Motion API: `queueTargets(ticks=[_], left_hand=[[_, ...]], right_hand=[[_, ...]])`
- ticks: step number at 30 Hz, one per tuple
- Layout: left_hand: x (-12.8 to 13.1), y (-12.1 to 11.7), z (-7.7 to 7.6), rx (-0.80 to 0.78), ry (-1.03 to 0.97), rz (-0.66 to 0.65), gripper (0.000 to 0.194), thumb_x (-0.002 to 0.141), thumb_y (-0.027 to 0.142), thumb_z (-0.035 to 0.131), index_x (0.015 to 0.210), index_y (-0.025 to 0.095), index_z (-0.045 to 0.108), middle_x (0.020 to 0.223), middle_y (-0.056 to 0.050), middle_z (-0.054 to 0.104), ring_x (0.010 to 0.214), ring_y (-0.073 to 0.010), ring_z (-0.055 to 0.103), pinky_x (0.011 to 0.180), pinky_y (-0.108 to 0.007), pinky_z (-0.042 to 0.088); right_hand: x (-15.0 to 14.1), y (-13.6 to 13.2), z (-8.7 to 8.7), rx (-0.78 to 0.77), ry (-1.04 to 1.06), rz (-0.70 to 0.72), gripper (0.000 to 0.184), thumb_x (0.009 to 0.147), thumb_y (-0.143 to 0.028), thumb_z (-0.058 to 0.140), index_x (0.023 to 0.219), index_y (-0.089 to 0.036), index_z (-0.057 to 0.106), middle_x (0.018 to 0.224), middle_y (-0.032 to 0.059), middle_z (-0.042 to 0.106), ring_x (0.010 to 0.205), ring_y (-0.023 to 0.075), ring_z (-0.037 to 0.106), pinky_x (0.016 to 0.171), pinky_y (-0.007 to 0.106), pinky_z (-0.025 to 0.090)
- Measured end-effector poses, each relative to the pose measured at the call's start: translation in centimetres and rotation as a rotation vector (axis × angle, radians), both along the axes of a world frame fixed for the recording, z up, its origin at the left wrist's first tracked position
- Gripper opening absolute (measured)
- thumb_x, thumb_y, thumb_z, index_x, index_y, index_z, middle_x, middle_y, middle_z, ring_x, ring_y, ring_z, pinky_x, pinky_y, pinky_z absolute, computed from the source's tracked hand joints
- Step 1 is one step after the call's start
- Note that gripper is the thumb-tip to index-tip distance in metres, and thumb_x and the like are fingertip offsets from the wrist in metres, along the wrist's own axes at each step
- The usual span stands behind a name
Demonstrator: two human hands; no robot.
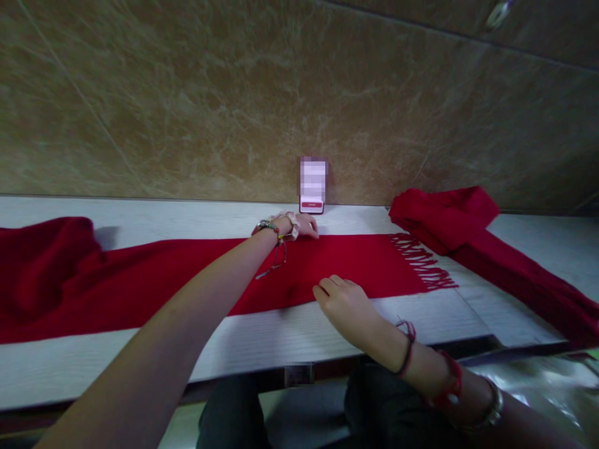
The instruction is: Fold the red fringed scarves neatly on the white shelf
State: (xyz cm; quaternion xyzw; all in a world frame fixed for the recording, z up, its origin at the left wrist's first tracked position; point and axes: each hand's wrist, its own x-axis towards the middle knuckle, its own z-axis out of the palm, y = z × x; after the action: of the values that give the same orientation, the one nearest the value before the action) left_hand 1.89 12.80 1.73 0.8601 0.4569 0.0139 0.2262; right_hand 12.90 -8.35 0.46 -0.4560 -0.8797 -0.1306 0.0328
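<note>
A red fringed scarf (374, 262) lies stretched along a white wood-grain table, its tasselled end towards the right. At the scarf's far edge is my left hand (306, 226), fingers curled down and closed on the fabric; a scrunchie and a beaded bracelet circle the wrist. My right hand (344, 305) rests at the near edge, with bent fingers held together on the cloth. The fingertips of both hands are partly hidden. Towards the left the scarf bunches into a raised heap (51, 274).
A phone (313, 184) with a lit screen leans on the brown marbled wall (187, 112) behind the table (253, 349). Another length of red cloth (449, 218), folded and rumpled, lies on the right. Shiny clear plastic (543, 386) is at the lower right, beside my legs.
</note>
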Motion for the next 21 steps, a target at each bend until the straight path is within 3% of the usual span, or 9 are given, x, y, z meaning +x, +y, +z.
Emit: queueTargets(ticks=[7,12,17,21], left_hand=[[-0.5,-0.5,0.3,-0.055,-0.172,0.019,0.011,0.061,0.023,0.058,0.065,0.014,0.063,0.061,0.003,0.059,0.061,-0.0097,0.049,0.056,-0.017,0.037],[-1.4,-0.3,0.9,-0.065,-0.347,0.053,0.018,0.063,0.028,0.057,0.072,0.013,0.063,0.065,0.001,0.059,0.061,-0.0102,0.05,0.058,-0.019,0.038],[-1.0,-0.1,2.6,-0.061,-0.506,0.067,0.025,0.065,0.033,0.059,0.078,0.012,0.063,0.074,0.0,0.061,0.066,-0.0101,0.052,0.065,-0.021,0.04],[1.7,0.6,4.6,-0.065,-0.555,0.054,0.024,0.065,0.03,0.061,0.081,0.013,0.065,0.074,0.0,0.063,0.066,-0.0103,0.054,0.066,-0.022,0.041]], right_hand=[[0.7,-0.1,-0.2,0.21,-0.016,0.088,0.016,0.082,-0.007,0.047,0.077,-0.013,0.061,0.069,0.0056,0.058,0.068,0.0176,0.052,0.058,0.03,0.037],[0.7,0.0,0.7,0.339,0.022,0.113,0.017,0.082,-0.008,0.047,0.094,-0.011,0.06,0.072,0.0053,0.06,0.066,0.0166,0.053,0.058,0.03,0.036],[1.1,0.0,2.4,0.381,0.069,0.106,0.023,0.083,-0.01,0.046,0.102,-0.013,0.059,0.073,0.0051,0.06,0.066,0.0168,0.053,0.058,0.03,0.037],[3.1,0.2,3.6,0.341,0.25,-0.018,0.027,0.083,-0.01,0.044,0.104,-0.015,0.061,0.072,0.0042,0.061,0.067,0.016,0.055,0.06,0.028,0.041]])
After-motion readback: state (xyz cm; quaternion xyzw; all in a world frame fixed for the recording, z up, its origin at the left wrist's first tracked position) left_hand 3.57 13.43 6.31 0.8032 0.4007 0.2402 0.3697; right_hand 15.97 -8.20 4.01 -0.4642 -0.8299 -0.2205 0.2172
